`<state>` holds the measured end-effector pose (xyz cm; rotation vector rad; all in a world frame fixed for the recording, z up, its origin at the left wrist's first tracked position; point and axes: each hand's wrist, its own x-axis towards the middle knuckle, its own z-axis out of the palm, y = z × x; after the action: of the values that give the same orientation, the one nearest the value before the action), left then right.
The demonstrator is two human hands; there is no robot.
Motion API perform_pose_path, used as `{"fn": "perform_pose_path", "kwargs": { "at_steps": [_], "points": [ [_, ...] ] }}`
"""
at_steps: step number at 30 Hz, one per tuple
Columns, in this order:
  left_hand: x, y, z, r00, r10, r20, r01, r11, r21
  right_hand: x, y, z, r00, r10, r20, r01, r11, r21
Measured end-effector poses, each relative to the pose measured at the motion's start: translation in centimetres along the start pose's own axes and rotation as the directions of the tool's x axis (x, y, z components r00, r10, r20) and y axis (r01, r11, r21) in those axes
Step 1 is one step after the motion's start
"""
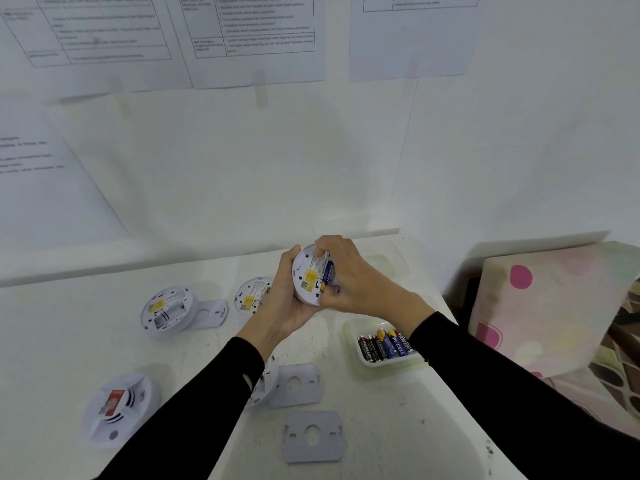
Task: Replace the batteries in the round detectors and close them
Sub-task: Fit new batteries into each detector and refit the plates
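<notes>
While the left hand (pixel 289 308) cups the round detector (pixel 306 273) in curled fingers, the right hand (pixel 360 285) pinches a blue battery (pixel 328 270) into the compartment beside that grip; seating it probably needs a firm press next.

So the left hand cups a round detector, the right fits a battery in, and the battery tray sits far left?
No: the head view shows the battery tray on the right, beneath the right forearm. The left hand cups the round detector; the right hand fits the blue battery.
</notes>
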<state>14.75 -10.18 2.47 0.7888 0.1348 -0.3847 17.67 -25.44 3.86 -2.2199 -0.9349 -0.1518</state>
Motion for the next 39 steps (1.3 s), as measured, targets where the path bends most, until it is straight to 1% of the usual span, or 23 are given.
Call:
{"fn": "perform_pose_path", "kwargs": {
  "at_steps": [2, 7, 10, 12, 14, 15, 17, 19, 22, 27, 30, 33, 39],
  "points": [
    [-0.1, -0.4, -0.1, 0.999, -0.038, -0.01, 0.038, 0.999, -0.006, 0.1, 0.4, -0.5, 0.998, 0.048, -0.028, -0.047, 0.998, 0.043],
    [-0.1, -0.4, 0.2, 0.999, -0.011, -0.03, 0.011, 1.0, -0.008, -0.6, 0.3, -0.5, 0.998, 0.028, 0.062, -0.031, 0.998, 0.055],
    [-0.1, 0.0, 0.4, 0.999, 0.001, -0.042, 0.0, 1.0, 0.022, -0.9, 0.4, -0.5, 0.998, 0.039, 0.052, -0.044, 0.993, 0.106],
    [-0.1, 0.3, 0.6, 0.998, 0.045, -0.046, -0.043, 0.998, 0.055, -1.2, 0.3, -0.5, 0.998, 0.059, -0.024, -0.054, 0.985, 0.161],
    [-0.2, 0.7, 1.1, 0.988, 0.144, -0.046, -0.138, 0.984, 0.112, -1.8, 0.0, -0.5, 0.986, 0.074, -0.148, -0.042, 0.977, 0.211],
    [-0.4, 1.0, 1.6, 0.979, 0.201, -0.04, -0.191, 0.967, 0.17, -2.1, -0.3, -0.5, 0.975, 0.077, -0.209, -0.028, 0.974, 0.227],
    [-1.1, 1.4, 2.5, 0.952, 0.306, -0.005, -0.29, 0.908, 0.303, -2.7, -0.8, -0.3, 0.948, 0.071, -0.309, 0.007, 0.969, 0.246],
    [-1.7, 1.5, 3.0, 0.915, 0.4, 0.044, -0.384, 0.832, 0.4, -3.1, -1.2, 0.2, 0.918, 0.027, -0.396, 0.076, 0.968, 0.241],
    [-2.7, 1.1, 3.5, 0.857, 0.502, 0.119, -0.497, 0.74, 0.454, -3.2, -2.0, 0.8, 0.874, -0.076, -0.48, 0.185, 0.965, 0.185],
    [-3.7, 0.7, 4.4, 0.776, 0.614, 0.149, -0.603, 0.65, 0.463, -3.1, -3.1, 0.7, 0.801, -0.253, -0.543, 0.318, 0.948, 0.027],
    [-4.0, 0.8, 5.0, 0.753, 0.641, 0.148, -0.626, 0.629, 0.462, -2.9, -3.6, 0.6, 0.769, -0.277, -0.576, 0.336, 0.942, -0.005],
    [-4.2, 0.8, 5.6, 0.747, 0.65, 0.139, -0.631, 0.628, 0.456, -2.6, -3.5, 0.9, 0.772, -0.26, -0.579, 0.341, 0.939, 0.033],
    [-4.3, 0.8, 5.9, 0.762, 0.637, 0.117, -0.612, 0.648, 0.453, -2.8, -3.7, 0.2, 0.8, -0.247, -0.547, 0.319, 0.947, 0.04]
  ]
}}
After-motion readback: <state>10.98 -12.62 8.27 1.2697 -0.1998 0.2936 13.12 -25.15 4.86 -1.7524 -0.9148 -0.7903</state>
